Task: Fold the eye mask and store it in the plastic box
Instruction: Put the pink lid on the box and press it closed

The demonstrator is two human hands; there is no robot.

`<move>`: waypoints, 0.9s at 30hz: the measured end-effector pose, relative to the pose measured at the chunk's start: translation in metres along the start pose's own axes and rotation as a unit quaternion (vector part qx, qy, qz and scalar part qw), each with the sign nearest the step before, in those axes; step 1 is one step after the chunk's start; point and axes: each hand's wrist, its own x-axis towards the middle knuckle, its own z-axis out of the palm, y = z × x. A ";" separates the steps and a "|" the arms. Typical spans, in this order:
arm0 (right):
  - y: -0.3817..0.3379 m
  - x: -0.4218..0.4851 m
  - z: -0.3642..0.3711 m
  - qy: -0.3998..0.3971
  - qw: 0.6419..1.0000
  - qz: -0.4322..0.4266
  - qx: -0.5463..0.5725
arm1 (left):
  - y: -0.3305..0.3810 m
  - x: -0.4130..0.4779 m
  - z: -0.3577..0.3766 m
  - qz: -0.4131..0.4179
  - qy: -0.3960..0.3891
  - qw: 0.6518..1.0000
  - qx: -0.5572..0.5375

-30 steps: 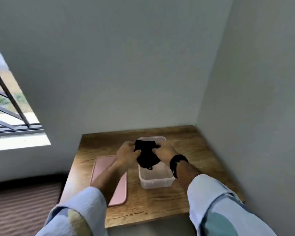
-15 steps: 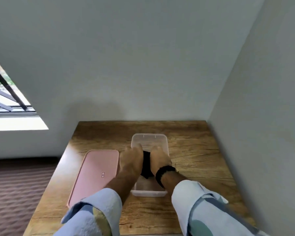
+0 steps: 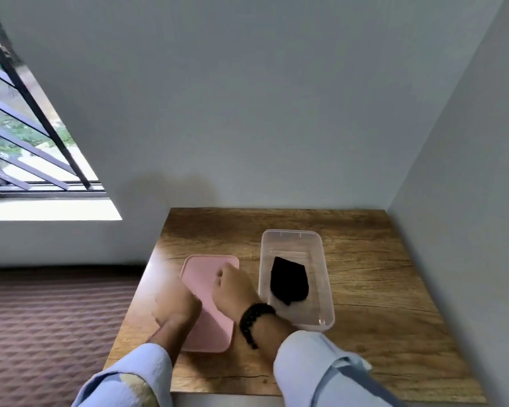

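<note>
Wooden table, lid near edge.

A table filled the lower middle and right of the frame, set into the corner of two walls. On it, right of centre, stood the plastic box, with the folded eye mask lying inside. Just left of the box lay a lid flat on the table. Both hands rested on the lid: the left hand at its left edge, the right hand nearer the box. A window sat at the upper left.
</note>
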 end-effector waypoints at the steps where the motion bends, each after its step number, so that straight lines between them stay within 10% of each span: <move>1: 0.000 -0.001 0.016 -0.031 0.997 0.070 0.004 | -0.007 0.003 0.000 -0.010 -0.011 1.000 -0.004; 6: 0.015 -0.001 0.042 0.012 0.973 0.229 -0.025 | -0.020 0.015 0.000 -0.036 -0.050 0.996 -0.057; 17: -0.001 0.001 -0.080 0.207 0.973 0.102 -0.004 | 0.030 -0.005 -0.040 0.080 0.005 0.918 -0.389; 27: 0.126 -0.026 -0.129 0.280 0.942 0.187 0.006 | 0.122 -0.066 0.006 0.171 -0.067 0.952 -0.244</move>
